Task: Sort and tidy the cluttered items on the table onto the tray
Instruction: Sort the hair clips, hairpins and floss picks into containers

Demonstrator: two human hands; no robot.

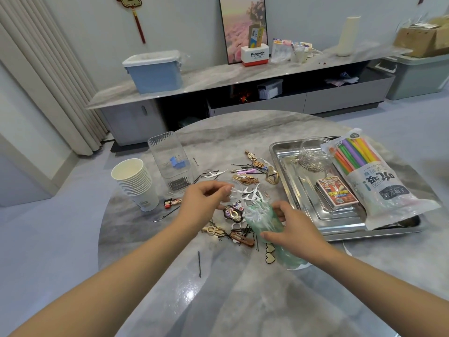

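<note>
My right hand (295, 228) grips a pale green translucent container (263, 222) tilted on its side, with white floss picks inside its mouth. My left hand (206, 198) pinches a white floss pick (237, 192) just above that opening. Around them lie loose floss picks (215, 175), hair clips (245, 180) and black bobby pins (199, 263) on the marble table. A steel tray (281, 154) at the right holds a glass jar of paper clips (313, 155), a card box (336, 192) and a bag of coloured straws (369, 176).
A stack of paper cups (136, 183) stands at the left. Beside it is a clear plastic box (171, 161) with a blue binder clip and bobby pins inside. Heart-shaped clips (269, 252) lie near my right wrist. A low cabinet stands behind the table.
</note>
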